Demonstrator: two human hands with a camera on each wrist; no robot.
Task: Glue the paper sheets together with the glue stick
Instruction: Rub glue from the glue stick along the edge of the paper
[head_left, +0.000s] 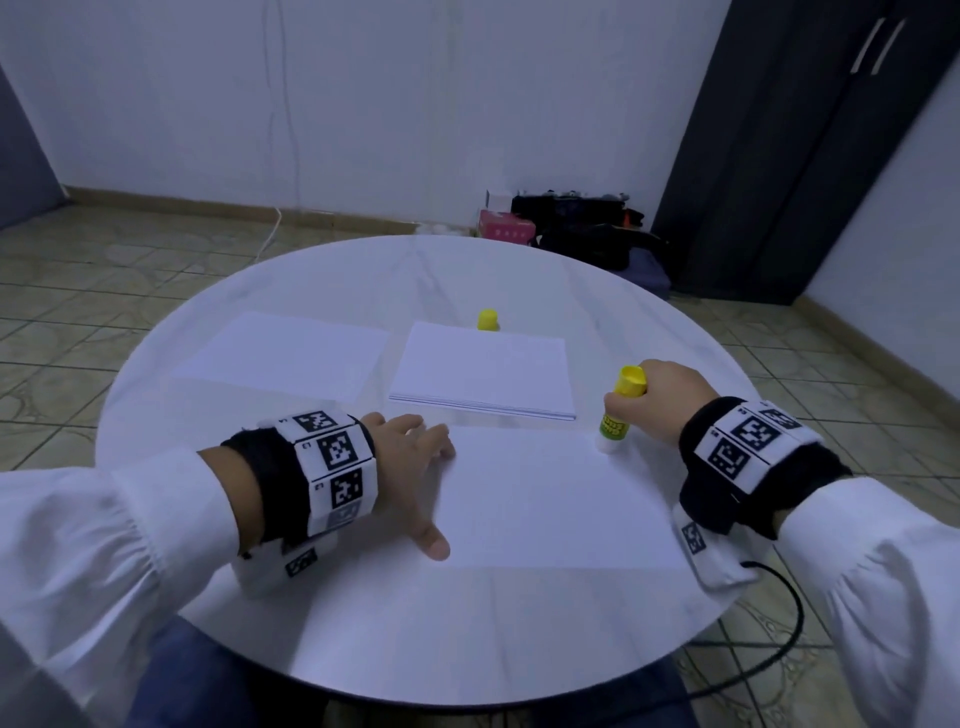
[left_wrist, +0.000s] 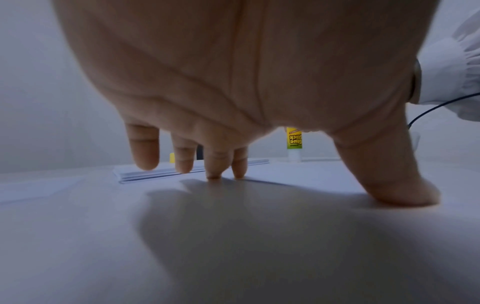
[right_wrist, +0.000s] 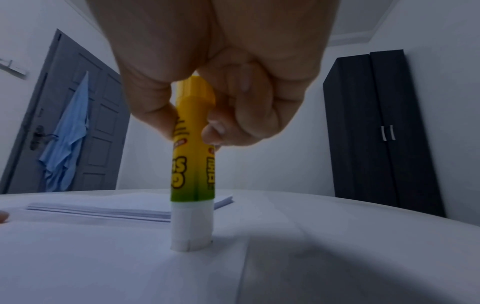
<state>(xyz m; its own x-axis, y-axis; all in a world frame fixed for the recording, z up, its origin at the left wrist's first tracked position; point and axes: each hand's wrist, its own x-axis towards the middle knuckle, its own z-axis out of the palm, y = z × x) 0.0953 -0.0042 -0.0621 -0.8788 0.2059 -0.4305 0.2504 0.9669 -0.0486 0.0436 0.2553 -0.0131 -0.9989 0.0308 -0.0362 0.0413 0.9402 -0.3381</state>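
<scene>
Head view, left to right, referenced to the near sheet (head_left: 561, 499) on the bench (head_left: 363, 623): a loose sheet (head_left: 283, 356) lies beyond its left end. The left hand (head_left: 410, 467), fingers spread flat, presses its left edge. A paper stack (head_left: 483, 369) lies just behind, a yellow cap (head_left: 488, 319) beyond. The right hand (head_left: 670, 400) grips the glue stick (head_left: 621, 410), upright, tip down on its far right corner.

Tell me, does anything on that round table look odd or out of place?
Nothing is spilled or damaged. The only loose piece is the yellow cap, standing by itself beyond the paper stack, because the right hand holds the glue stick upside down, tip on the near sheet, which the left hand steadies.
</scene>
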